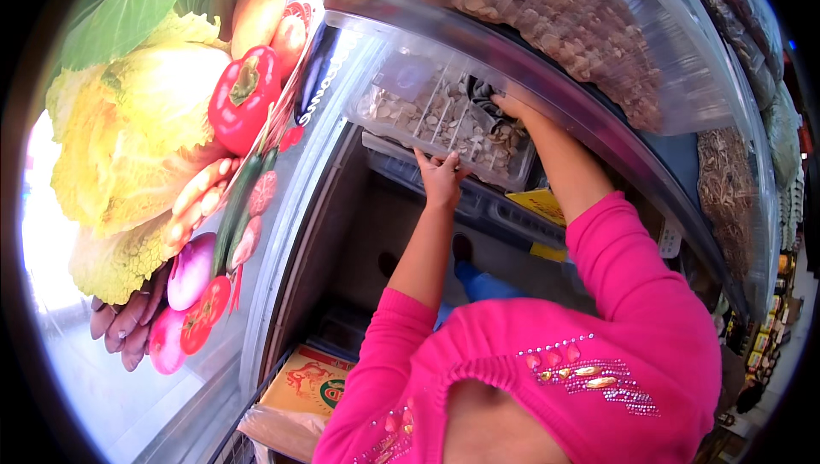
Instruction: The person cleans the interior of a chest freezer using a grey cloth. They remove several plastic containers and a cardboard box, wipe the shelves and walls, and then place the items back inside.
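Note:
A clear plastic container (410, 112) holding many thin, pale, flat dried pieces lies in front of me, partly under the edge of a curved shelf. My left hand (441, 176) is at its near rim, fingertips on the edge. My right hand (512, 104) reaches into its far right part and has hold of a dark grey, crumpled cloth-like thing (485, 102) that lies on the dried pieces. The edge of the shelf partly covers the view around my right hand.
Above the container runs the curved shelf edge (564, 73), with clear bins of dried goods (576, 35) on it. A blue plastic crate (474, 198) and a yellow card (539, 206) are below. A window with vegetable pictures (243, 92) stands left; a printed carton (314, 384) is at lower left.

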`<state>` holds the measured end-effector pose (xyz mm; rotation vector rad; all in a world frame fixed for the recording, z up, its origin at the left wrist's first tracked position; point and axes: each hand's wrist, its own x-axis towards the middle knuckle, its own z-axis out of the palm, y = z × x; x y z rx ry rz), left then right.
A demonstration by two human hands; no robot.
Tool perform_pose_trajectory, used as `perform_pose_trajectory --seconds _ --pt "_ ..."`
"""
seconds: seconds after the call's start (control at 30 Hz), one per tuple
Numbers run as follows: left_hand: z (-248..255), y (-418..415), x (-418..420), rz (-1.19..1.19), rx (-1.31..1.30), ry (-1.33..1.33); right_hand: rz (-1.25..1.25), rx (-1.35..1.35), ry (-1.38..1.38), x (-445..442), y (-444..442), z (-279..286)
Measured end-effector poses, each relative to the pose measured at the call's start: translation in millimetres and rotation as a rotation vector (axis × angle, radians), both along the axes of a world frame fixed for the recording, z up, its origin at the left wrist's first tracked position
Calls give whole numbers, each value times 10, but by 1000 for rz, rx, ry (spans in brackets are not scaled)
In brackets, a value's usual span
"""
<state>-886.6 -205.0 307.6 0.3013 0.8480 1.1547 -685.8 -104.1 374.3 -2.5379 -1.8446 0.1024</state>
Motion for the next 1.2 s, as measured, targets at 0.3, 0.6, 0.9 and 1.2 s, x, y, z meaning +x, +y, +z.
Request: perform_pose_trajectory --seconds 0.3,0.6,0.9,1.2 --pt "-308 53 -27 37 -8 -29 31 -93 517 -644 -1459 319" --pt "-280 -543 43 -375 -185 -80 6 144 805 -421 -2828 631" --pt "380 -932 525 -431 -141 206 351 248 -324 858 -3928 236" --pt "20 123 62 -230 -403 -32 -192 -137 -36 1822 -5238 76"
